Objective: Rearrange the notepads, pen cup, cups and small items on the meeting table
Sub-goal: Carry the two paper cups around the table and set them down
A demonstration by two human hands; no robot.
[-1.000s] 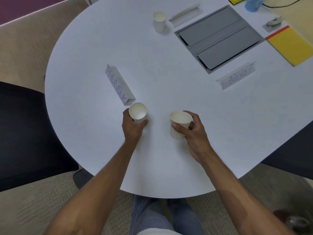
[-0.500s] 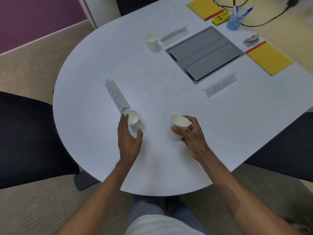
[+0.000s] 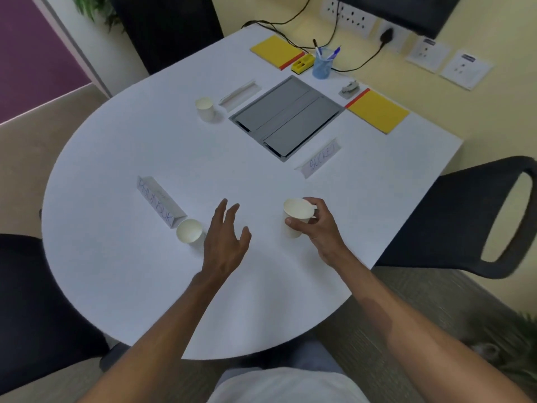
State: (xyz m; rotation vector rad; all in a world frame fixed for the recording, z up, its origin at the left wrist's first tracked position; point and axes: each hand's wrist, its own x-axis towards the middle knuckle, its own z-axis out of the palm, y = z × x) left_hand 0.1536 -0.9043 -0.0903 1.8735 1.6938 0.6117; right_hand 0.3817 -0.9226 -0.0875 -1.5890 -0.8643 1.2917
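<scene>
My right hand [image 3: 318, 228] grips a white paper cup [image 3: 297, 216], tilted and held just above the white table [image 3: 116, 271]. My left hand [image 3: 225, 242] hovers open, fingers spread, to the right of a second paper cup [image 3: 189, 231] that stands beside the end of the "PHUNSUK" name tent [image 3: 159, 200]. A third paper cup [image 3: 205, 108] stands far left of the grey socket panel [image 3: 286, 117]. Two yellow notepads [image 3: 276, 50] [image 3: 377, 110] and a blue pen cup [image 3: 322, 65] lie at the far end.
A "SOCKET" name tent [image 3: 319, 159] lies right of the panel, another tent [image 3: 239, 94] by the far cup. A yellow eraser holder [image 3: 302, 64] and a stapler [image 3: 349, 89] sit near the pen cup. Black chairs [image 3: 476, 216] [image 3: 29, 309] flank the table. Cables run to wall sockets.
My left hand let go of the cup beside the PHUNSUK tent and moved right, fingers spread. My right hand keeps its cup. The view tilted up toward the far end.
</scene>
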